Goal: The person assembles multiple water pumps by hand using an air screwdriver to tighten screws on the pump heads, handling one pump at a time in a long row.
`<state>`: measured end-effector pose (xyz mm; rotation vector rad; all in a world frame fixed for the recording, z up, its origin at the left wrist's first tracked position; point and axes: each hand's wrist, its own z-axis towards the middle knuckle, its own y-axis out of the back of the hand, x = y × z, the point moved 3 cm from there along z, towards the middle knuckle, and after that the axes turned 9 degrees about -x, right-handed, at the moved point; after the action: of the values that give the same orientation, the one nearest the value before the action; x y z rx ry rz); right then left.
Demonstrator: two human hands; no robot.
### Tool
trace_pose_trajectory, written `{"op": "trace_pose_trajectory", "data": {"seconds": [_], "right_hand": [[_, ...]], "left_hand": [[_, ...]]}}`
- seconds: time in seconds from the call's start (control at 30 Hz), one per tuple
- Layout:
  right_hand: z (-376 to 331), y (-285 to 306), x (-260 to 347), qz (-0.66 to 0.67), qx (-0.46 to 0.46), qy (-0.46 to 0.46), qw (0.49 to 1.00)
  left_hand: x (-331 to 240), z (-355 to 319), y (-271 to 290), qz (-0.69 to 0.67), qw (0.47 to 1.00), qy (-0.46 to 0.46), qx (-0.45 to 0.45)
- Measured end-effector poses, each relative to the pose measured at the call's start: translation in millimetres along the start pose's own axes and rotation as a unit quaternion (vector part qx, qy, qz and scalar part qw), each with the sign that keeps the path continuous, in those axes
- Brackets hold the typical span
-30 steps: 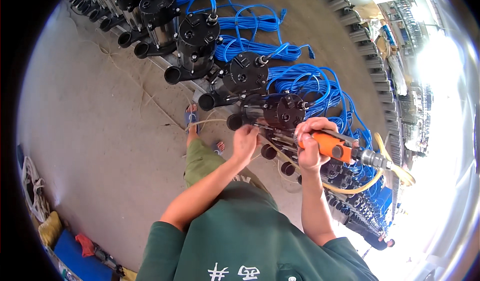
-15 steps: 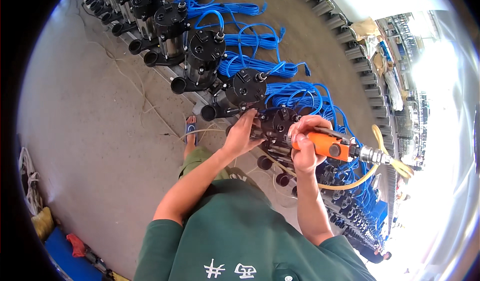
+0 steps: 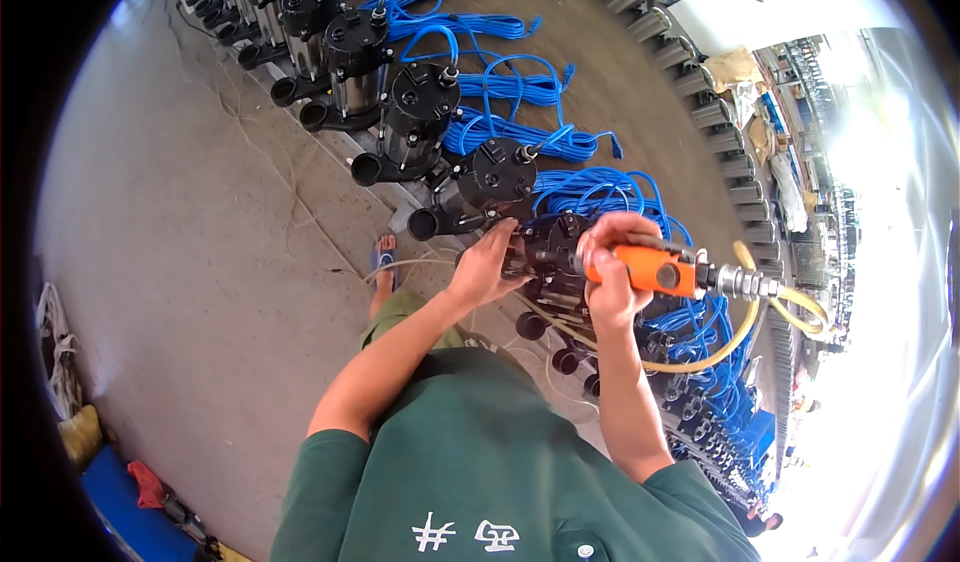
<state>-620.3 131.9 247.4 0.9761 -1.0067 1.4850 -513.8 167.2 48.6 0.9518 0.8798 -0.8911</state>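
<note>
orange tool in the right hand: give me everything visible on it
The orange tool is a handheld driver with a smooth orange body, probably plastic, and a silver metal coupling at its rear end. A yellowish hose runs from the coupling and loops back below it. The tool lies roughly level, its front end toward the black pump and hidden by the fingers. The right hand wraps the body near the front; the left hand rests on the pump, not the tool.
</note>
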Motion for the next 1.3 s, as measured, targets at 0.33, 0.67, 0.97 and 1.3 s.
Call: {"op": "trace_pose_trajectory", "data": {"seconds": [0.33,0.67,0.97,1.3], "right_hand": [[-31.3,44.4,-25.5,0.023,0.006,-0.009,1.000],[-18.6,34.5,-10.4,0.056,0.014,-0.012,0.998],[20.8,-16.7,-18.4,0.010,0.033,0.080,0.996],[34.1,-14.1,-10.6,0.086,-0.012,-0.020,0.996]], "left_hand": [[5.5,-4.7,-7.8,0.010,1.000,0.006,0.009],[11.8,-6.7,-20.7,0.069,0.997,-0.001,0.021],[2.8,-5.4,-16.7,0.020,0.999,0.014,0.020],[3.5,-4.4,-12.8,0.050,0.999,-0.015,0.010]]}}
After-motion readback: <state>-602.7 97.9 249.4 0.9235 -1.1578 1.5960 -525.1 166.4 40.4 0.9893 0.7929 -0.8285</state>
